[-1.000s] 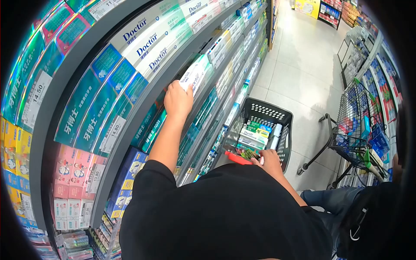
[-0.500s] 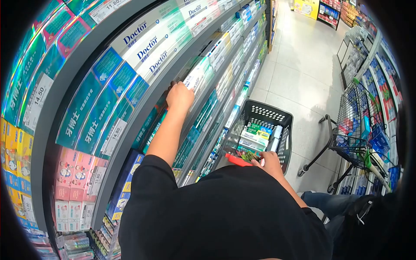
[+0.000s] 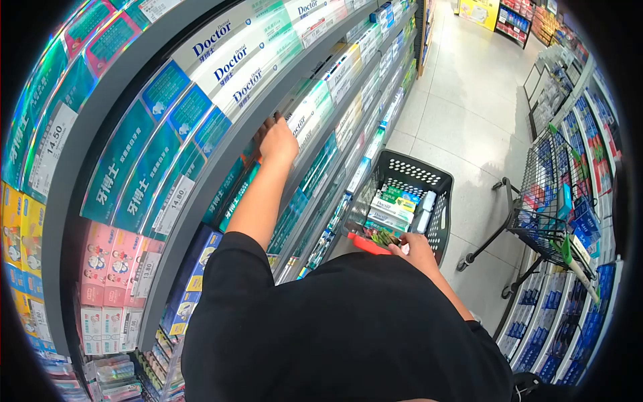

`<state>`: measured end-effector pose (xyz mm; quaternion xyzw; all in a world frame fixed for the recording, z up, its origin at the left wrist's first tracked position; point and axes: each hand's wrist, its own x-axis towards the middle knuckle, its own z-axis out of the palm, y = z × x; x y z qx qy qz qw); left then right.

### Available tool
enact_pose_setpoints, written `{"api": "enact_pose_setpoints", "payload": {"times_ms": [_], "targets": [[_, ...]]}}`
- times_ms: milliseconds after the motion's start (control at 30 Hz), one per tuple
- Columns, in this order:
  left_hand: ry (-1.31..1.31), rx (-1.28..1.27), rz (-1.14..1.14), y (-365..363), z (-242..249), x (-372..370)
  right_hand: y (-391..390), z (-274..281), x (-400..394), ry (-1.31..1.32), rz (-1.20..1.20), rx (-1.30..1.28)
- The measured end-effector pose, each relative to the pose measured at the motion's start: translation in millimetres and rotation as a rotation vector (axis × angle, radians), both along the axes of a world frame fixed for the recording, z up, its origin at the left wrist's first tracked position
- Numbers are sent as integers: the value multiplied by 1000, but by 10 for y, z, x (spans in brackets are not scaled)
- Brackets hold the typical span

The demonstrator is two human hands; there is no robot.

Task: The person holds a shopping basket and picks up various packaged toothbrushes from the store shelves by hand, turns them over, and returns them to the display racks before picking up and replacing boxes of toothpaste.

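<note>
My left hand (image 3: 278, 141) reaches into the shelf gap beside the white and green Doctor toothpaste boxes (image 3: 313, 107). Its fingertips bend into shadow, so whether they grip a box is hidden. At the near end of a black shopping basket (image 3: 448, 194), my right hand (image 3: 418, 250) has its fingers closed. What they hold is too small to make out. Just left of these fingers are a red piece (image 3: 366, 244) and a leafy green and reddish item (image 3: 383, 238). Inside the basket lie Doctor toothpaste boxes (image 3: 392, 209), a green and yellow box (image 3: 404, 199) and a pale, long package (image 3: 424, 211).
Toothpaste shelves with teal boxes (image 3: 144, 164), pink boxes (image 3: 107, 264) and price tags (image 3: 175, 201) run along my left. A wire shopping cart (image 3: 536, 201) stands to the right before another shelf (image 3: 562, 315). Between them runs a tiled aisle (image 3: 462, 87).
My left hand has shifted slightly up and deeper into the shelf gap, off the white box end. My right hand stays nearly still. A jeans-clad leg at lower right has left view.
</note>
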<state>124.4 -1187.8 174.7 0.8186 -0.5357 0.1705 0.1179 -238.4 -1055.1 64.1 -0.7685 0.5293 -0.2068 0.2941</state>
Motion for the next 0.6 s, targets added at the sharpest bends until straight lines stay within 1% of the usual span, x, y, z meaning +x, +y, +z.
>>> {"api": "enact_pose_setpoints", "payload": {"times_ms": [33, 133, 233, 300, 333, 367, 400, 433, 467, 500, 533, 567, 600], "targets": [[-6, 25, 6, 0, 18, -16, 3, 26, 1, -6, 1, 7], [-12, -27, -28, 40, 48, -71, 4, 52, 4, -15, 2, 19], [44, 51, -18, -23, 30, -62, 2, 90, 12, 13, 3, 51], [38, 3, -79, 17, -177, 16, 31, 83, 27, 15, 36, 119], [34, -54, -131, -69, -108, -78, -36, 78, 4, 3, 50, 140], [0, -90, -251, -17, -122, -180, -49, 48, -12, -9, 65, 170], [-34, -127, -374, 134, -128, -349, -43, 10, -32, -43, 121, 88], [-7, -175, -497, 224, -244, -528, -62, -85, -78, -127, 206, 74], [122, -117, -666, 303, -395, -676, -21, 217, -44, -134, 212, 230], [185, -49, -818, 410, -528, -877, -46, 108, -85, -159, 287, 246], [340, 118, -892, 535, -674, -1095, -131, -107, -120, -204, 357, 373], [377, 283, -1056, 681, -613, -1299, -134, -176, -95, -344, 346, 351], [528, 237, -1176, 796, -843, -1459, -180, -161, -88, -253, 400, 335]]}}
